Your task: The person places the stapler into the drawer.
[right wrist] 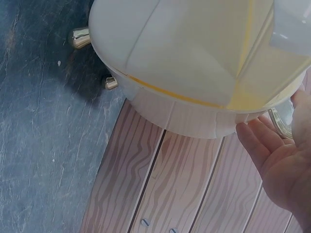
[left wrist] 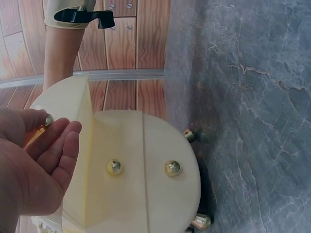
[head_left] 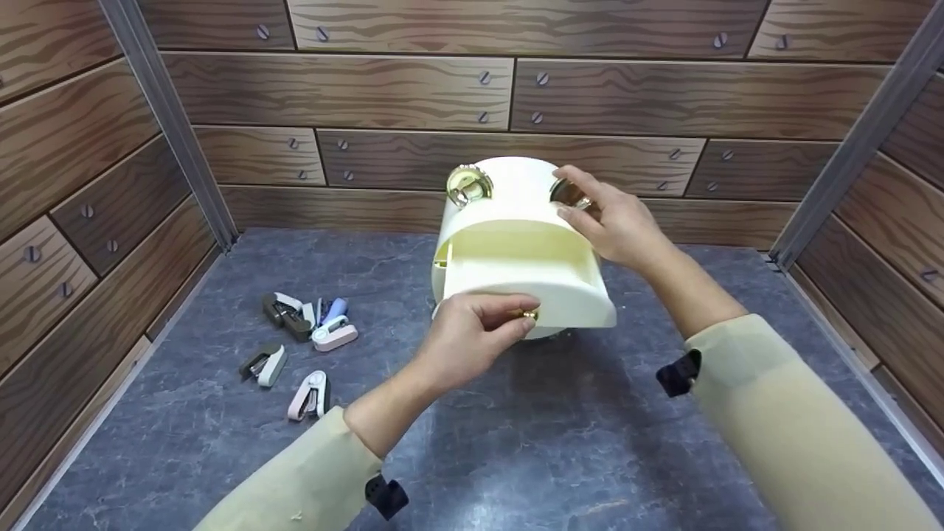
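Note:
A cream, round-bodied drawer cabinet (head_left: 516, 173) stands on gold feet, its top drawer (head_left: 571, 304) pulled out. My left hand (head_left: 472, 335) pinches the gold knob (left wrist: 48, 119) of that drawer between thumb and fingers. At the cabinet's upper right, my right hand (head_left: 616, 217) grips around a gold bell-like ornament (head_left: 566, 193), fingers against the cabinet side in the right wrist view. A matching gold ornament (head_left: 469, 184) sits at the upper left. Two more gold knobs show lower on the front in the left wrist view. The drawer's interior is only partly visible.
Several small staplers lie on the grey marbled table (head_left: 516, 457) to the left: a dark one with white (head_left: 287, 316), a pink-and-white one (head_left: 334, 334), a dark-and-pale one (head_left: 264, 364), another pink one (head_left: 310, 396). Wood-patterned walls (head_left: 413, 96) enclose the table.

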`<state>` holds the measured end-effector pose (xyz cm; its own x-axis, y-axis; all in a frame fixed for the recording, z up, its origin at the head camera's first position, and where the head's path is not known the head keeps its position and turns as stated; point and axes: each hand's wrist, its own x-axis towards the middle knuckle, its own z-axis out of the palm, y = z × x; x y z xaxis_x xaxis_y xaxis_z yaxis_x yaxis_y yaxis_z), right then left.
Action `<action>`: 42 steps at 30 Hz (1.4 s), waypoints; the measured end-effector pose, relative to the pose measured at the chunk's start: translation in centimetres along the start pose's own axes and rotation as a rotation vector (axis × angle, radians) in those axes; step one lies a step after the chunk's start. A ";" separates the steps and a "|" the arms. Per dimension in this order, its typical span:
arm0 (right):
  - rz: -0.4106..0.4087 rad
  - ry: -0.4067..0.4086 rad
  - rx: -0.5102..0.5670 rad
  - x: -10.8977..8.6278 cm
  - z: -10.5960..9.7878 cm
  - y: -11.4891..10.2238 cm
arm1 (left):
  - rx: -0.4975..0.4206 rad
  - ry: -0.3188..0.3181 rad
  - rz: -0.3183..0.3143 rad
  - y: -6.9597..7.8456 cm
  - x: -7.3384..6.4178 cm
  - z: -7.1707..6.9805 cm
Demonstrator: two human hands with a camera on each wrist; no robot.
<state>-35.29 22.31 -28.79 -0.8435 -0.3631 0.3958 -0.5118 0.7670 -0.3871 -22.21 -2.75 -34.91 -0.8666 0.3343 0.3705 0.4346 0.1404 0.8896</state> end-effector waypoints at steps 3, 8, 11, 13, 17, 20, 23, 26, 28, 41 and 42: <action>0.005 0.001 0.002 0.0 0.0 0.0 | 0.018 -0.005 -0.002 0.1 -0.4 0.1; 0.012 -0.014 0.012 0.0 0.1 0.0 | 0.043 -0.006 -0.001 0.2 -1.0 0.2; 0.010 -0.013 0.016 0.0 0.0 0.0 | 0.049 -0.002 0.011 0.0 -1.2 0.3; 0.009 -0.011 0.019 0.0 0.0 0.0 | 0.050 0.000 0.015 -0.1 -1.2 0.3; 0.010 -0.009 0.017 -0.1 0.0 0.0 | 0.053 0.001 0.021 -0.2 -1.4 0.4; 0.009 -0.003 0.008 -0.1 0.1 0.0 | 0.051 -0.002 0.025 -0.3 -1.6 0.4; 0.011 0.003 0.004 -0.1 0.1 0.0 | 0.052 -0.003 0.032 -0.5 -1.9 0.4; 0.013 0.009 0.002 0.0 0.2 0.0 | 0.045 0.000 0.036 -0.5 -2.1 0.4; 0.013 0.011 0.001 0.0 0.2 0.0 | 0.047 0.002 0.038 -0.6 -2.2 0.4; 0.014 -0.007 0.000 -0.1 0.1 0.0 | 0.036 -0.006 0.022 -0.5 -2.5 0.6; 0.016 -0.010 0.002 -0.1 0.1 0.0 | 0.032 -0.006 0.023 -0.5 -2.5 0.6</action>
<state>-35.23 22.31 -28.87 -0.8531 -0.3564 0.3810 -0.4987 0.7717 -0.3948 -20.11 -3.06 -36.46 -0.8547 0.3436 0.3892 0.4622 0.1624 0.8718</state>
